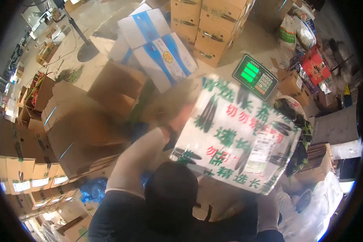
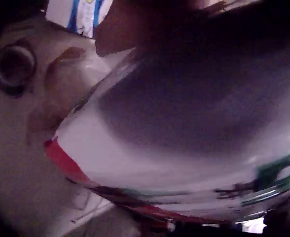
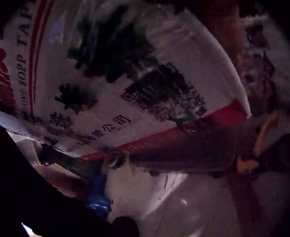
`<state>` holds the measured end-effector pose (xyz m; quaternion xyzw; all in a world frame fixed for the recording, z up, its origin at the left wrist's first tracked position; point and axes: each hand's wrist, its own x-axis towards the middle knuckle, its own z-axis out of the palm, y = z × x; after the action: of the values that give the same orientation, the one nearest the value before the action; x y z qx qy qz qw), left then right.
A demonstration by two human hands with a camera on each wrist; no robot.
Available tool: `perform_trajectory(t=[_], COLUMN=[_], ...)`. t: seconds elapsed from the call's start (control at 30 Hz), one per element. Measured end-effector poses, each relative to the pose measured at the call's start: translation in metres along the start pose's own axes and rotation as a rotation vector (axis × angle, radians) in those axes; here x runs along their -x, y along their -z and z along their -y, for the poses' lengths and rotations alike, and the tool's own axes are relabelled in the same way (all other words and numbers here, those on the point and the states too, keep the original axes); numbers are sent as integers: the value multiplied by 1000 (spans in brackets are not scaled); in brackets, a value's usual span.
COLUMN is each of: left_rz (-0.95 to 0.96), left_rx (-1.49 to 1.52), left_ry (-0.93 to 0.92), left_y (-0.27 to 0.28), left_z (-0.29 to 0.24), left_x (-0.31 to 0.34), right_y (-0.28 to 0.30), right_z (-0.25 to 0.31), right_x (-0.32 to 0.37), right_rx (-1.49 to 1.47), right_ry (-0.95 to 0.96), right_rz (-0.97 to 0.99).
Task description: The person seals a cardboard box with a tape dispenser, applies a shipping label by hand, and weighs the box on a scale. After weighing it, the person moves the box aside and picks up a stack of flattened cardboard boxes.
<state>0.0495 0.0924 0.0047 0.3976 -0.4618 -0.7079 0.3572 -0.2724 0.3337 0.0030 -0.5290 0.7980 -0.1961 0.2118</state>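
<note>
A white box [image 1: 234, 137] with green and red lettering, dark eggplant pictures and a pasted label is tilted in front of the person. The left hand [image 1: 182, 117] is at its left edge, blurred, with the fingers' hold unclear. On the right side, a forearm [image 1: 269, 209] reaches to the box's lower right corner; the right hand itself is hidden. Glossy and very close, the box wall [image 2: 194, 163] fills much of the left wrist view. The right wrist view shows another printed side [image 3: 105, 94] with a red edge strip.
A scale display [image 1: 255, 76] with green digits stands just beyond the box. Blue-and-white cartons [image 1: 165, 60] and stacked brown cartons [image 1: 218, 30] are farther off. An open brown carton [image 1: 117, 88] lies left, bags [image 1: 304, 32] at the upper right, and a pole base [image 1: 88, 51] upper left.
</note>
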Motion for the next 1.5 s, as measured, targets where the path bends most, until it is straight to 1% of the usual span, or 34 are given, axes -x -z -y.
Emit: perform_trajectory(t=[0.03,0.1,0.13,0.17,0.2,0.27,0.3,0.4,0.5,0.53,0.6,0.67,0.7,0.73,0.8,0.83,0.87,0.9,0.97,1.03,1.07,1.1,1.17,1.2,1.27,1.33,1.37,1.43,1.5], left_rz=[74,207,167,303,389,371,292,393,508,619,726,699,714,763,869,894,886,872,865,841,764,768,804,799,735,627,555,346,124], left_rx=[-25,-207,-466,-746,-996,-1079,-838,-932,-885,-721,-556,-375,-373,-307,27,32,-43,-120,-327,-824,-766,-757,-467,-391,-366,-467,-569,-840,-1049], left_ry=[-51,-122,-57,-256,-498,-459,-80,-193,-181,-249,-307,24,30,16,99,123,130,127,-23,-165,-162,-161,-135,-137,-251,-454,-567,-791,-982], left_y=[-9,-30,-35,-53,-72,-113,-134,-183,-225,-239,-259,-279,-288,-298,-309,-305,-298,-296,-300,-308,-312,-314,-323,-329,-332,-322,-308,-282,-253], left_z=[-22,-51,-14,-37,-61,-46,-73,-87,-83,-86,-86,-103,-80,-41,-11,-18,-33,-40,-26,-21,-30,-25,-20,-27,-76,-138,-171,-240,-303], left_x=[-3,-23,-80,-74,-68,-77,-44,-12,-9,-16,-28,-20,-37,-64,-73,-66,-58,-66,-108,-141,-150,-171,-217,-244,-297,-343,-363,-388,-400], right_y=[7,20,25,30,35,43,48,65,82,87,96,106,111,116,124,128,132,136,145,155,162,170,192,204,230,262,277,292,289], right_z=[-3,-2,-3,-3,-4,-5,-6,-14,-22,-25,-33,-41,-44,-49,-59,-63,-68,-71,-80,-89,-94,-98,-105,-107,-108,-106,-103,-95,-91], right_x=[10,22,30,36,41,50,56,73,85,88,87,83,80,74,66,59,50,39,14,-13,-26,-40,-67,-82,-110,-141,-160,-204,-263], right_rx=[-9,-25,-29,-37,-42,-52,-54,-73,-99,-108,-125,-138,-142,-145,-151,-149,-145,-140,-126,-114,-104,-90,-65,-51,-26,26,62,134,208], right_ry=[-18,-28,-37,-38,-38,-41,-45,-46,-59,-65,-80,-98,-110,-120,-157,-174,-188,-201,-220,-243,-249,-258,-267,-268,-265,-239,-214,-128,-16], right_rz=[8,16,21,27,31,37,38,19,-5,-10,-21,-27,-33,-42,-57,-61,-63,-66,-65,-62,-60,-60,-58,-57,-55,-49,-45,-44,-70])
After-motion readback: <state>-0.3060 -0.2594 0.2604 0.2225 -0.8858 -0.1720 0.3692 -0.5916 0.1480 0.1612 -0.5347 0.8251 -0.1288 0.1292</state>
